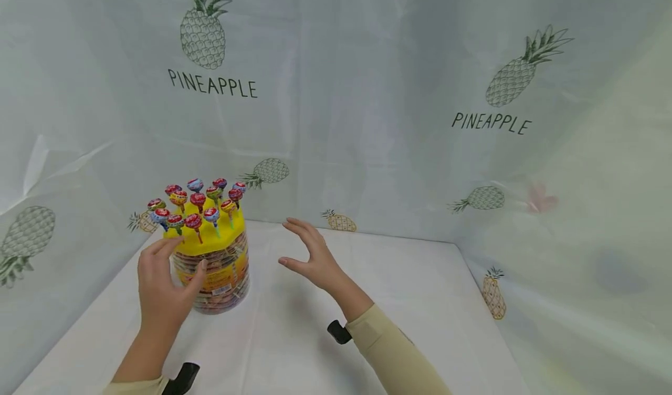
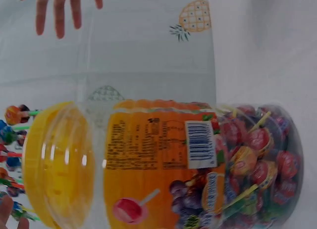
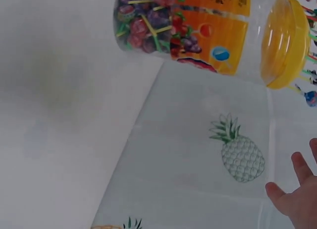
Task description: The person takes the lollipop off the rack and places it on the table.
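A clear plastic jar [image 1: 221, 278] full of wrapped lollipops stands upright on the white surface at the left of the head view. Its yellow lid [image 1: 212, 238] carries several lollipops [image 1: 197, 201] stuck upright in its top. My left hand [image 1: 163, 284] is in front of the jar's near left side, thumb and fingers spread apart; whether it touches the jar I cannot tell. My right hand [image 1: 317, 261] hovers to the right of the jar, apart from it, with fingers extended and nothing held. In the left wrist view the jar's orange label [image 2: 148, 154] shows a barcode and fruit pictures.
A white cloth-like table surface [image 1: 409, 301] spreads right of the jar. Pale sheeting [image 1: 357, 121] printed with pineapples stands behind and at both sides. Black wrist cameras [image 1: 339, 332] are strapped near both cuffs.
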Action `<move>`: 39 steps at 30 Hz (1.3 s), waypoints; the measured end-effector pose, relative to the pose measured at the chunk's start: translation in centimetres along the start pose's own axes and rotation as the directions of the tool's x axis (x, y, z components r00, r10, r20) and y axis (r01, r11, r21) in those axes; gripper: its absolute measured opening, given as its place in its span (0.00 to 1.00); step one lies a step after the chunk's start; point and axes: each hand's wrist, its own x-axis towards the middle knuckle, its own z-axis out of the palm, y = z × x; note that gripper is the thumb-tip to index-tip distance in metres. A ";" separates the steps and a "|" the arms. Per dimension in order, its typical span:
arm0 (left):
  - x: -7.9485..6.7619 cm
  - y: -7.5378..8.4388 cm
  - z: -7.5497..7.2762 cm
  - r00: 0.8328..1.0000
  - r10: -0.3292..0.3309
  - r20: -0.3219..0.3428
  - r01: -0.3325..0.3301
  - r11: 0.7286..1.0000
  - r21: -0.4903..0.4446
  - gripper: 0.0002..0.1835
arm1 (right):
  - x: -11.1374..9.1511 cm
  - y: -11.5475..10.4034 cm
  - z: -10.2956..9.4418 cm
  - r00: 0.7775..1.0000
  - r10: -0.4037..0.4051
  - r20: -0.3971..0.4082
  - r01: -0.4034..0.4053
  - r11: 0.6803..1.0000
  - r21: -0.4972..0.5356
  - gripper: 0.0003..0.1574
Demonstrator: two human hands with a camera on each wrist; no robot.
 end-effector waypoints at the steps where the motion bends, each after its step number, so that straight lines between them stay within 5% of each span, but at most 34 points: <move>1: 0.0 -0.3 0.1 0.999 -0.038 -0.007 0.037 0.999 -0.022 0.31 | 0.4 -0.1 0.1 1.000 0.001 0.000 -0.001 1.000 0.031 0.42; 6: 0.1 -1.4 1.0 0.975 -0.222 -0.006 0.221 0.972 -0.084 0.37 | 2.6 -0.3 0.7 1.000 0.018 -0.005 -0.017 0.987 0.162 0.40; 13: 0.6 -2.1 2.1 0.941 -0.335 0.042 0.338 0.934 -0.118 0.40 | 5.2 -1.2 0.8 0.998 0.063 0.018 -0.065 0.969 0.240 0.41; 20: 1.9 -2.0 2.7 0.889 -0.441 0.122 0.455 0.882 -0.126 0.43 | 7.1 -3.9 -0.4 0.997 0.049 0.060 -0.064 0.959 0.277 0.40; 28: 2.5 -2.4 2.7 0.867 -0.472 0.162 0.485 0.873 -0.053 0.43 | 9.7 -0.7 1.4 0.992 0.111 0.051 -0.122 0.933 0.337 0.40; 35: 2.8 -2.7 2.7 0.814 -0.544 0.202 0.563 0.825 -0.045 0.46 | 11.1 -0.4 2.0 0.992 0.081 0.096 -0.115 0.890 0.442 0.39; 39: 3.6 -3.0 3.1 0.799 -0.554 0.235 0.579 0.813 -0.051 0.49 | 11.6 -0.1 2.0 0.988 0.095 0.123 -0.143 0.864 0.483 0.37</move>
